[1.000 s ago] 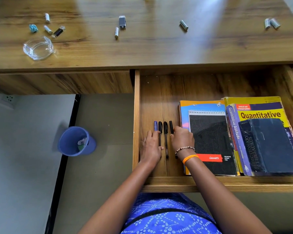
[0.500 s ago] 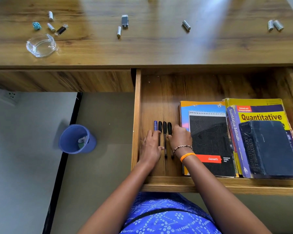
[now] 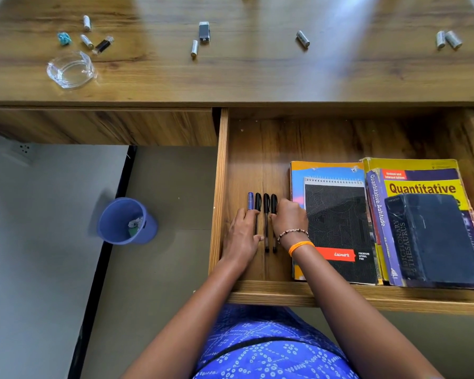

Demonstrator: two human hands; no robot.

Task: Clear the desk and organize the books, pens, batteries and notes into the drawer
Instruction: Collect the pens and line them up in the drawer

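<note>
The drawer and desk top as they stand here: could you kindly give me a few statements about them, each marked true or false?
1. Four pens lie side by side in the drawer. True.
2. The batteries are already in the drawer. False: they lie on the desk top.
3. The spiral pad lies right of the pens. True.
4. The blue bin stands on the desk. False: it stands on the floor.
5. Both hands, left hand and right hand, are at the pens. True.
</note>
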